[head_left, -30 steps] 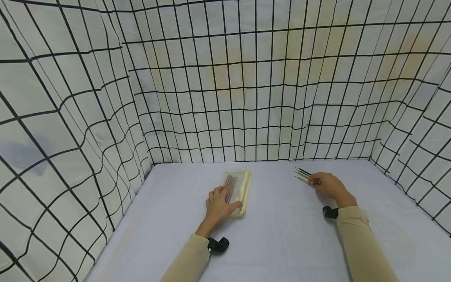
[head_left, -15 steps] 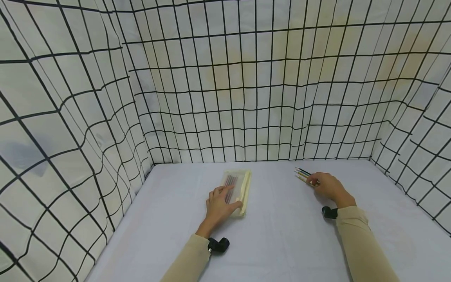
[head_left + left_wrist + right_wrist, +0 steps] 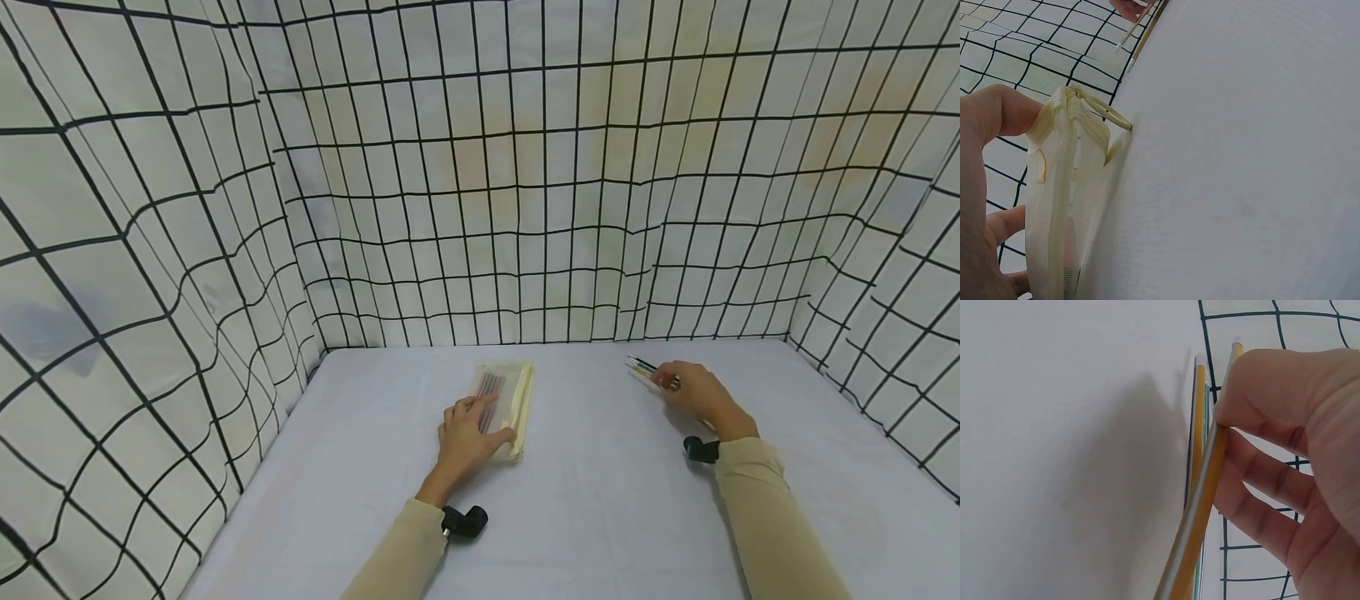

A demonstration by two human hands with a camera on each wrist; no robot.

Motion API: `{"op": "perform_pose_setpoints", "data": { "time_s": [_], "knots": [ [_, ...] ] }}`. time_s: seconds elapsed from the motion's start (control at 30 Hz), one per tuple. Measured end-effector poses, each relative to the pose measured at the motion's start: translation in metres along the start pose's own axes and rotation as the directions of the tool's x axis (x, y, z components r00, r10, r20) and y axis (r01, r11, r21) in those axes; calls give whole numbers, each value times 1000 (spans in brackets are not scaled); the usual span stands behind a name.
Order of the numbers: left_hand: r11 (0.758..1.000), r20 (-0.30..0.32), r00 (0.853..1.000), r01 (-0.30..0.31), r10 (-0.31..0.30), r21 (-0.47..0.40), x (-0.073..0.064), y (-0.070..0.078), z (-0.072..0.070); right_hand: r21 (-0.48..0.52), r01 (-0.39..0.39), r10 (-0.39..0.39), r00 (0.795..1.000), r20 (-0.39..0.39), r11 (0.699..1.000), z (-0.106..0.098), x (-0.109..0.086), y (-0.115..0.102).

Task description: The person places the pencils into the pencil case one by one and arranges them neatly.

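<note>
Pinching pencil (image 3: 1200, 506) — right grip (image 3: 701, 396), left grip (image 3: 467, 437) spread on pouch (image 3: 514, 396)

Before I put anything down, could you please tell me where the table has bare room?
Bare patches of table lie between the case and the pencils, left of the left hand, and right of the right sleeve. It is crowded at the case, under the left hand, and around the right hand.
</note>
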State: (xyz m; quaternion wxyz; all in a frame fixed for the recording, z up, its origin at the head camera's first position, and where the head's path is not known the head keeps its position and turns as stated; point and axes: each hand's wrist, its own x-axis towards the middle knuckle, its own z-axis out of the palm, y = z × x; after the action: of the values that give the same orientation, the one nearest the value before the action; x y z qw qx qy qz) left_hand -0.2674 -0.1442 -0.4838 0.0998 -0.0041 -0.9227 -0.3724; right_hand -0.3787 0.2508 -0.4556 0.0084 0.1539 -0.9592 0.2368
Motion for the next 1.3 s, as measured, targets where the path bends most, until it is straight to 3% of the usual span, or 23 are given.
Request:
{"op": "perform_pose_setpoints", "data": {
  "time_s": [0.33, 0.63, 1.1, 1.3],
  "knots": [
    [1000, 1, 1000, -10, 10, -6, 0, 0, -1, 173, 21, -12, 999, -50, 985, -4, 2, -5],
    [1000, 1, 1000, -6, 6, 4, 1, -1, 1, 253, 17, 6, 996, -90, 967, -5, 1, -12],
    [1000, 0, 1000, -8, 8, 10, 1, -1, 1, 505, -31, 62, 997, -45, 863, 1, 7, -31],
    [1000, -1, 1000, -6, 6, 10, 1, 0, 1, 545, -74, 100, 995, -19, 835, 5, 9, -32]
  ]
}}
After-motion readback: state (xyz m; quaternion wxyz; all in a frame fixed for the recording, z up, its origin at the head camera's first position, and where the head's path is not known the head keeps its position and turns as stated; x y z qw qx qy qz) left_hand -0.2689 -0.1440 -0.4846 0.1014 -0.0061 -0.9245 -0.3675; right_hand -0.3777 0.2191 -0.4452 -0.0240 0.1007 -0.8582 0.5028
